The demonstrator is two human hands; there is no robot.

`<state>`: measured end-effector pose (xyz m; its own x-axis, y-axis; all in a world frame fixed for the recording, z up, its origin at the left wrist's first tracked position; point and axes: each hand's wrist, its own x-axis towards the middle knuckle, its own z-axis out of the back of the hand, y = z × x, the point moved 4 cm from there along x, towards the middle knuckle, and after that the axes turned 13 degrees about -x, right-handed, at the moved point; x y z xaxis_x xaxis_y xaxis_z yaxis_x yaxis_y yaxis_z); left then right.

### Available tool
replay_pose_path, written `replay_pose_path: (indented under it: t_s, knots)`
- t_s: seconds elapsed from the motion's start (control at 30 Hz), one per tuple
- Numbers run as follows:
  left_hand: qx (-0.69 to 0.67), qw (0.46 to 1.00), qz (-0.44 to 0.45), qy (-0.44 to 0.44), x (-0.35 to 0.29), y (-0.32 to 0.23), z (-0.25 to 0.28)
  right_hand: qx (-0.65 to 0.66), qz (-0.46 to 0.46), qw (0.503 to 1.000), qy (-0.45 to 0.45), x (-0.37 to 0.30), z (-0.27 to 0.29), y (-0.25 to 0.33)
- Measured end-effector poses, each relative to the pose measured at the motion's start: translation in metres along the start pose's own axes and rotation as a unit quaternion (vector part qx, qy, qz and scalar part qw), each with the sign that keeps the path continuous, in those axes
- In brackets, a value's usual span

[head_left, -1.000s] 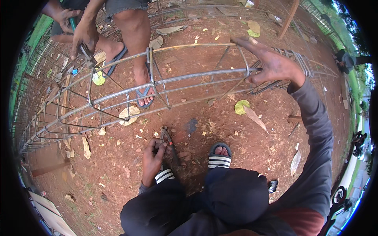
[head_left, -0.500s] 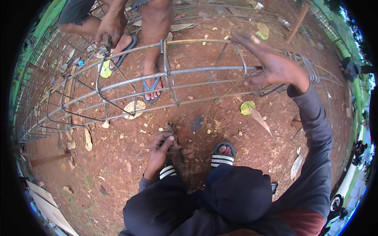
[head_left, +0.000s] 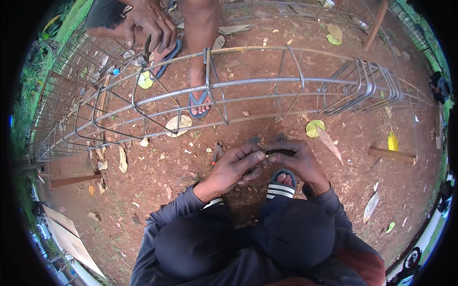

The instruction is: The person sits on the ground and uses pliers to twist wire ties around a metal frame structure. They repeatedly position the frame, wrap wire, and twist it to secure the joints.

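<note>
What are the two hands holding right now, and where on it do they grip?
Left hand and right hand meet fingertip to fingertip above the dirt, pinching something small and dark between them. What it is, and which part they grip, cannot be told. The pincers lie unheld beside the left hand.

1. The long cage of grey steel rods (head_left: 248,86) looks dull metal, rust-flecked in places.
2. The reddish-brown earth ground (head_left: 157,181) is rough, crumbly and matt.
3. The dark long cloth sleeves (head_left: 171,219) look soft and matt.
4. The black-and-white striped sandal (head_left: 280,189) looks like smooth rubber.
5. The short brown wooden stake (head_left: 392,153) is rough-sawn.
</note>
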<state>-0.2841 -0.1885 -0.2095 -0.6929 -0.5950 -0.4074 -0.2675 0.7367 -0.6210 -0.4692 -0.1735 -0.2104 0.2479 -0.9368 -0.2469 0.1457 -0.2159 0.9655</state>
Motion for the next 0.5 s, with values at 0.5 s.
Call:
replay_pose_path:
  t_s: [0.5]
  knots:
    - [0.197, 0.975, 0.084, 0.067, 0.016, -0.015, -0.025, 0.138, 0.049, 0.986, -0.082, 0.002, 0.04, -0.017]
